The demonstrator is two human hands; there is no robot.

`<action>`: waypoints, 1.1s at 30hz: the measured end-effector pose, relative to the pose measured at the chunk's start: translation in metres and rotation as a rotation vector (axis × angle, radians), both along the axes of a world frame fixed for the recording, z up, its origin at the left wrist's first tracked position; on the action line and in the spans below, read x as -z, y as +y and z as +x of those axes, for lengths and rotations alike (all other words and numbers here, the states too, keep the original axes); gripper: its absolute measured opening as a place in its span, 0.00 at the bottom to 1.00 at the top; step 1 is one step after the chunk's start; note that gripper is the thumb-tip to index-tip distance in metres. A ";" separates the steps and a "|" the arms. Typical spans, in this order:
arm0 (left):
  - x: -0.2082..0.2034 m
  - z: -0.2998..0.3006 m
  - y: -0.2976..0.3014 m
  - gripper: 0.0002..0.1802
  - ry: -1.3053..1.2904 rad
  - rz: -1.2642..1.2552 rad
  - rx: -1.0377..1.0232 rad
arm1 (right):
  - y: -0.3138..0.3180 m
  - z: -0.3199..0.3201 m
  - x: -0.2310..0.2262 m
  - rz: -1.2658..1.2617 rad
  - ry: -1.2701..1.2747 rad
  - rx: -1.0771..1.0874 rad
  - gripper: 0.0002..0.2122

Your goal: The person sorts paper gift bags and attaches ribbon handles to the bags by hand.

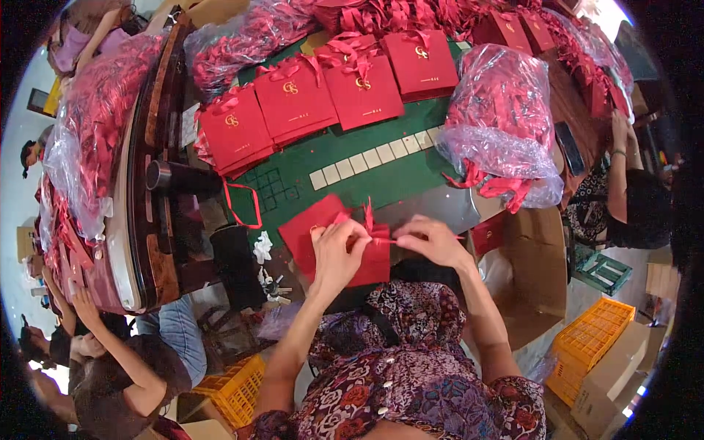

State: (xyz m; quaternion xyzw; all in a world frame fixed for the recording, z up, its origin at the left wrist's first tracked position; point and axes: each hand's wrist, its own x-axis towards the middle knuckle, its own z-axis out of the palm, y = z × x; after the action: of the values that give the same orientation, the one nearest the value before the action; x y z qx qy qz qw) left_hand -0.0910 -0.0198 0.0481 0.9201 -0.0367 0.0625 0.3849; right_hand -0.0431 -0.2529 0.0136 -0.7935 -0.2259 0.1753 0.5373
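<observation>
A red paper gift bag [302, 229] lies at the near edge of the table, close to my body. Over it, my left hand [339, 251] pinches a thin red ribbon, fingers closed. The ribbon [383, 240] runs taut to my right hand [431, 240], whose fingertips are also closed on it. A short ribbon end sticks up between the hands. My left wrist and fingers hide part of the bag, so I cannot tell how the ribbon joins it.
Stacks of red gift bags [293, 99] stand across the green table [367, 180], behind a row of cream tiles [367, 160]. A plastic sack of ribbons [499, 110] sits right, above a cardboard box [532, 268]. A dark cylinder [176, 176] stands left. Other people work at both sides.
</observation>
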 end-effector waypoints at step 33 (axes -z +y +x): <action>0.015 -0.093 0.002 0.07 0.536 -0.390 0.113 | 0.013 -0.021 0.000 -0.135 -0.033 0.474 0.05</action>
State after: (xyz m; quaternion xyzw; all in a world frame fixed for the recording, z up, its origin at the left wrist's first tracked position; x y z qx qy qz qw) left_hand -0.1838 -0.0177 0.0330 0.8092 0.0278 -0.1974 0.5527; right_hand -0.0643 -0.2403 0.0134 -0.8613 -0.0300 0.0460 0.5052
